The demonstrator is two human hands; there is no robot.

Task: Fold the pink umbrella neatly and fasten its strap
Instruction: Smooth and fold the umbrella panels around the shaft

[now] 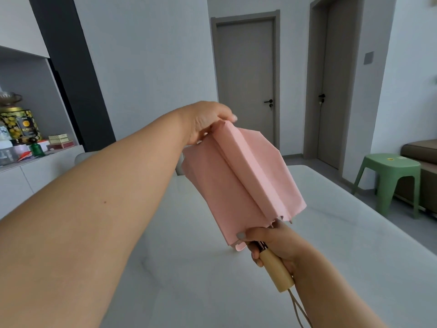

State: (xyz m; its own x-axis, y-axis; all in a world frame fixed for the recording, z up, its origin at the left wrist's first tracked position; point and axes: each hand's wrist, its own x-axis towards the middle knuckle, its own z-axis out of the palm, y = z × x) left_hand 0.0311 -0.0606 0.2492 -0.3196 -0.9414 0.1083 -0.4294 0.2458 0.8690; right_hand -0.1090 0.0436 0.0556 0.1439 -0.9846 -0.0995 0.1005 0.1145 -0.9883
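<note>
The pink umbrella (238,185) is collapsed and held in the air above the white table (236,268), its canopy lying in flat pleats that fan out to both sides. My left hand (208,124) reaches far forward and pinches the canopy at its far top end. My right hand (276,242) grips the pale wooden handle (276,271) just below the canopy, thumb resting on the fabric's lower edge. A thin cord loop (299,308) hangs from the handle's end. The fastening strap is not visible.
A green plastic stool (387,178) stands at the right beside a brown sofa (423,159). A white cabinet (35,171) at the left carries tins, bottles and boxes. Two grey doors (246,79) are shut in the far wall.
</note>
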